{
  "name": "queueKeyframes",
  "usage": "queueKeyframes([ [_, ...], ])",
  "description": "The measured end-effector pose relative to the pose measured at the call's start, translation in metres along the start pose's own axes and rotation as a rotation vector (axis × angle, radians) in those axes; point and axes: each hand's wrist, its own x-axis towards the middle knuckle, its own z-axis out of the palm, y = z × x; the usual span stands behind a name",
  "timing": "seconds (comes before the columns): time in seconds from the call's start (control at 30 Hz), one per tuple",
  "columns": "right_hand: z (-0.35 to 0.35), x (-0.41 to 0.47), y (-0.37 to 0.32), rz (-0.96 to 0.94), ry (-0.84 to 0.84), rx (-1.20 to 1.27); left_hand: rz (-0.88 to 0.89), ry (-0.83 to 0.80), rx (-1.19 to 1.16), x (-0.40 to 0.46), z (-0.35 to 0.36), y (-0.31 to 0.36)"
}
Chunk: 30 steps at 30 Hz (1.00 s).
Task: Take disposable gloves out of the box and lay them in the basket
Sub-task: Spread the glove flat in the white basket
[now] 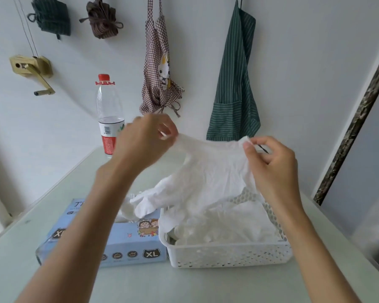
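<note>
White wall fills the background, with a green striped apron (234, 84) and a checked apron with a cartoon cat (160, 71) hanging on it. Below it, the pale green desk (184, 285) carries everything else. At its right side, near the front edge, sits the white perforated plastic basket (228, 254), already holding a loose heap of white gloves. Touching the basket's left wall lies the light blue cardboard glove box marked XL (123, 243), with another glove poking from its top opening. Toward the far left of the desk stands a clear plastic water bottle with a red cap (108, 114).

You hold one thin white disposable glove (212, 171) in the air, above the basket and the box. Your left hand (144, 141) pinches one corner of its cuff; your right hand (269, 162) pinches the other corner between thumb and fingertips, so the cuff stretches between them and the glove's fingers hang down toward the gap between box and basket.

To finish this step well, keep both pinches light and the cuff spread. Shift the glove to your right until it hangs fully over the basket. Lower it so the dangling fingers land first, inside the near-left corner instead of draping over the rim. Then lay the cuff flat on the pile and let go with both hands together.
</note>
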Motion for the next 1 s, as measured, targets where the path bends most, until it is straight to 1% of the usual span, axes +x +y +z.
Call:
queueKeyframes([
  [0.1, -0.002, -0.004, 0.050, 0.182, -0.131, -0.370, 0.028, -0.301, 0.128, 0.003, 0.059, -0.009],
  [0.17, -0.006, -0.010, 0.081, 0.284, -0.251, -0.597, 0.060, -0.419, 0.166, -0.002, 0.096, -0.015],
  [0.23, -0.010, -0.014, 0.098, 0.323, -0.350, -0.768, 0.095, -0.446, 0.173, -0.010, 0.118, -0.020],
  [0.27, -0.011, -0.015, 0.101, 0.316, -0.374, -0.820, 0.108, -0.426, 0.170, -0.014, 0.124, -0.020],
  [0.4, -0.010, -0.011, 0.101, 0.230, -0.347, -0.951, 0.124, -0.354, 0.111, -0.023, 0.122, -0.021],
  [0.43, -0.009, -0.010, 0.100, 0.214, -0.357, -0.992, 0.136, -0.387, 0.094, -0.026, 0.117, -0.021],
  [0.47, -0.009, -0.010, 0.099, 0.196, -0.376, -1.030, 0.161, -0.461, 0.088, -0.030, 0.112, -0.021],
  [0.53, -0.013, -0.011, 0.096, 0.143, -0.387, -1.045, 0.232, -0.707, 0.114, -0.039, 0.102, -0.019],
  [0.57, -0.015, -0.010, 0.094, 0.086, -0.364, -0.998, 0.253, -0.816, 0.126, -0.043, 0.098, -0.019],
  [0.6, -0.018, -0.010, 0.092, 0.007, -0.329, -0.903, 0.270, -0.867, 0.133, -0.047, 0.095, -0.018],
  [0.63, -0.019, -0.010, 0.090, -0.063, -0.315, -0.780, 0.292, -0.853, 0.138, -0.049, 0.093, -0.018],
  [0.67, -0.020, -0.009, 0.089, -0.090, -0.349, -0.646, 0.323, -0.800, 0.145, -0.050, 0.091, -0.017],
  [0.7, -0.020, -0.008, 0.088, -0.072, -0.442, -0.532, 0.351, -0.759, 0.168, -0.049, 0.089, -0.016],
  [0.73, -0.020, -0.009, 0.087, -0.010, -0.591, -0.477, 0.368, -0.752, 0.205, -0.048, 0.089, -0.016],
  [0.77, -0.019, -0.009, 0.087, 0.078, -0.771, -0.510, 0.373, -0.776, 0.256, -0.048, 0.088, -0.017],
  [0.8, -0.019, -0.010, 0.088, 0.158, -0.942, -0.601, 0.370, -0.811, 0.306, -0.047, 0.089, -0.018],
  [0.83, -0.018, -0.010, 0.091, 0.215, -1.068, -0.693, 0.356, -0.844, 0.343, -0.048, 0.090, -0.020],
  [0.87, -0.018, -0.011, 0.094, 0.252, -1.137, -0.753, 0.338, -0.869, 0.361, -0.049, 0.092, -0.023],
  [0.9, -0.018, -0.011, 0.097, 0.280, -1.166, -0.782, 0.325, -0.889, 0.371, -0.050, 0.095, -0.025],
  [1.0, -0.016, -0.012, 0.105, 0.335, -1.193, -0.818, 0.319, -0.929, 0.374, -0.052, 0.101, -0.028],
])
